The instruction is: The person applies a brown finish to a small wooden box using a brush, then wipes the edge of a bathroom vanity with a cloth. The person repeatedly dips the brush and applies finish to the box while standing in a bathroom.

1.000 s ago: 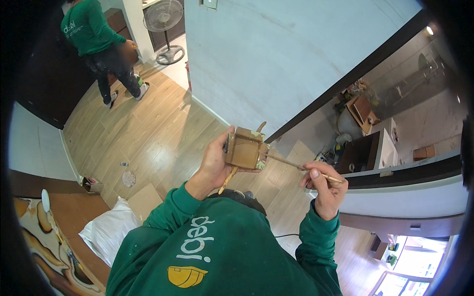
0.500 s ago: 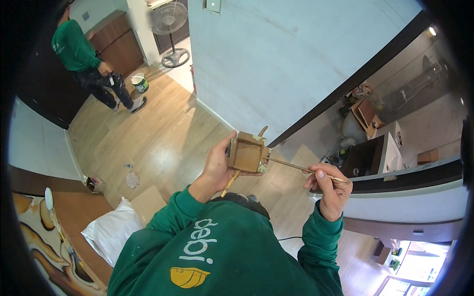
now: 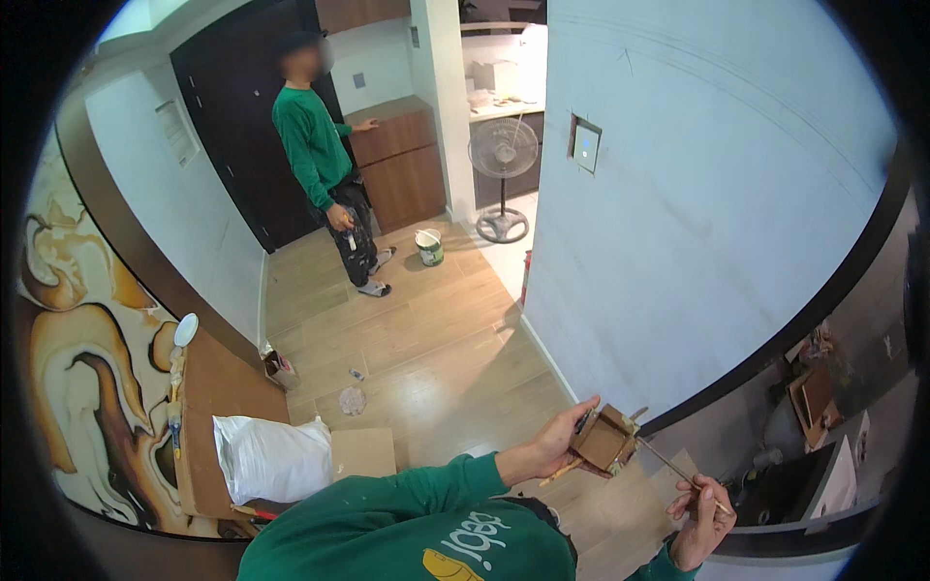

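My left hand (image 3: 544, 448) is closed round a small open box (image 3: 603, 441) with brown inside, cut down like a tray. A thin wooden stick (image 3: 562, 473) crosses beneath the box, its ends poking out on both sides. My right hand (image 3: 707, 525) grips a long slender stick, perhaps a fine paintbrush (image 3: 670, 465), between thumb and fingers. Its tip reaches the right rim of the box; whether it touches is hard to tell. Both hands are at the lower right, in front of the pale wall (image 3: 668, 242).
A co-worker in a green sweatshirt (image 3: 308, 145) stands by a wooden cabinet (image 3: 399, 184), near a paint bucket (image 3: 430, 248). A standing fan (image 3: 504, 150) is behind. At left lie a white sack (image 3: 273, 460) and cardboard (image 3: 199, 426); a small box (image 3: 281, 370) stands on the floor.
The view has swung up and to the left, so the co-worker and cabinet show more fully. My hands now appear lower and farther right, still holding the box and the slender stick.
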### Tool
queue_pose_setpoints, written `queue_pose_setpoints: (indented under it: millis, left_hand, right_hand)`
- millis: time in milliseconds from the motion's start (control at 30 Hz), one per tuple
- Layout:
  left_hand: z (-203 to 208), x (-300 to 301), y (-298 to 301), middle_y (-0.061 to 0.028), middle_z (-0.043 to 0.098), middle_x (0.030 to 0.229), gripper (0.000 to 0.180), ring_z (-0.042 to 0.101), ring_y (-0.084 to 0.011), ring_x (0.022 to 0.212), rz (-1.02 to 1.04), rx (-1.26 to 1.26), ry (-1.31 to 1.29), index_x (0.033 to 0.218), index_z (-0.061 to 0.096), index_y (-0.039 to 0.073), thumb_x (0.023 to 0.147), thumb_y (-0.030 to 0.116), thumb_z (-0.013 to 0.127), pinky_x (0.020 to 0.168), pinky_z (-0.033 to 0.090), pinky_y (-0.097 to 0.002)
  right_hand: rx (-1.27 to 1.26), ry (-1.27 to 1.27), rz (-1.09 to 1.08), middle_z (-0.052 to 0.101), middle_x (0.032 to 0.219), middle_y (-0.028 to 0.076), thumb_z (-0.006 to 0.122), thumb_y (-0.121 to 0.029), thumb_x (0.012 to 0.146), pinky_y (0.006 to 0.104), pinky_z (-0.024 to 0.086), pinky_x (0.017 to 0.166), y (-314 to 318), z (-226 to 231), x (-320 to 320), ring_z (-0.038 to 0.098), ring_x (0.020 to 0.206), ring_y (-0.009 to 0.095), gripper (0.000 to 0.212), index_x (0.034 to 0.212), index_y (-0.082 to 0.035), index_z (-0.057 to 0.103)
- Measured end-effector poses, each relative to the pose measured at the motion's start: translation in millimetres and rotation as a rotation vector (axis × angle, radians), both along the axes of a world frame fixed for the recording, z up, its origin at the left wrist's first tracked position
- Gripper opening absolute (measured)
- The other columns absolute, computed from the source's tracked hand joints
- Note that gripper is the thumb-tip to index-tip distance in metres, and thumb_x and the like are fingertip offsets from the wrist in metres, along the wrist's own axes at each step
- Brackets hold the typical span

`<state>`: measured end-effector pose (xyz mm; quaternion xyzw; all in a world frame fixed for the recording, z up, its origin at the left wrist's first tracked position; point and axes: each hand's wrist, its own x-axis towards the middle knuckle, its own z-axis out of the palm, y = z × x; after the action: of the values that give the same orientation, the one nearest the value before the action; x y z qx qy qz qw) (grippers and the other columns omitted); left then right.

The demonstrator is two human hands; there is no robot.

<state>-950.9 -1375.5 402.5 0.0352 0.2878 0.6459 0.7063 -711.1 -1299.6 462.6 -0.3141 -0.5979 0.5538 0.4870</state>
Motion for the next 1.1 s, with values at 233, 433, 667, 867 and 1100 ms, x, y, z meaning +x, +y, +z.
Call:
queue_pose_setpoints:
  millis: [233,433,667,867,1100]
  left_hand:
    - [-7,24,17,-0.0179,0.062,0.117,0.055,0.066,-0.0285,0.099,0.019,-0.054,0.027,0.123,0.053,-0.002,0.1,0.047,0.039,0.084,0.057,-0.0469]
    - [-21,45,33,-0.0143,0.065,0.112,0.046,0.066,-0.0259,0.1,0.092,-0.043,-0.016,0.119,0.057,0.001,0.099,0.042,0.046,0.086,0.057,-0.0431]
    - [-19,69,47,-0.0196,0.057,0.124,0.051,0.06,-0.0347,0.112,0.07,0.002,-0.034,0.127,0.051,0.002,0.098,0.043,0.044,0.085,0.054,-0.0593]
    - [-20,84,57,-0.0153,0.061,0.121,0.045,0.063,-0.0322,0.108,0.117,-0.063,-0.045,0.124,0.054,0.005,0.1,0.041,0.042,0.084,0.056,-0.0572]
    - [-17,83,55,-0.0169,0.055,0.13,0.05,0.058,-0.0347,0.116,0.181,-0.076,-0.006,0.131,0.049,0.006,0.1,0.043,0.037,0.089,0.05,-0.0626]
  right_hand:
    - [-0.056,-0.087,-0.007,0.068,0.08,0.016,0.06,-0.017,0.093,0.0282,0.048,0.059,9,12,19,0.06,0.064,0.019,0.03,0.107,0.008,0.068]
    - [-0.025,-0.021,0.009,0.068,0.08,0.018,0.06,-0.014,0.092,0.0283,0.047,0.057,27,14,40,0.06,0.063,0.019,0.028,0.103,0.01,0.068]
    - [-0.04,0.077,0.01,0.069,0.083,0.02,0.063,-0.012,0.091,0.0289,0.048,0.055,50,8,76,0.061,0.061,0.021,0.025,0.1,0.011,0.067]
    - [-0.027,0.09,0.048,0.069,0.082,0.02,0.061,-0.01,0.092,0.0293,0.048,0.054,72,-2,99,0.061,0.061,0.021,0.024,0.1,0.011,0.067]
    - [-0.046,-0.038,0.068,0.069,0.083,0.019,0.058,-0.004,0.092,0.0288,0.048,0.056,95,-10,82,0.061,0.062,0.02,0.021,0.101,0.012,0.067]
